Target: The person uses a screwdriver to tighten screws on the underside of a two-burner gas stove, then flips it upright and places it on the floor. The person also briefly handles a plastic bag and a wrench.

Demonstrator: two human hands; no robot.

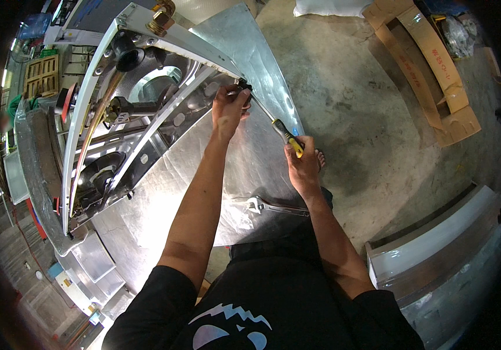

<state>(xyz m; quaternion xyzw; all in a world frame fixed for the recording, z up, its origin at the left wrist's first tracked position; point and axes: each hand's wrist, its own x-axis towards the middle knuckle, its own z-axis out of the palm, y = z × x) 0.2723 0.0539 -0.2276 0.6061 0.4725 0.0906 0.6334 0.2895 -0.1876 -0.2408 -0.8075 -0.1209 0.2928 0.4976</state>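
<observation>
Over the metal table (256,169), the right hand (304,166) grips a screwdriver (289,139), fingers closed. Its shaft slants far-left toward a black part (243,85) pinched by the left hand (230,111).

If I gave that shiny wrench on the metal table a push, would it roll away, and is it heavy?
The wrench is probably heavy for its size, since it looks like solid metal. It likely won't roll, because its head is much wider than its handle. It might slide, as the metal table looks smooth.
</observation>
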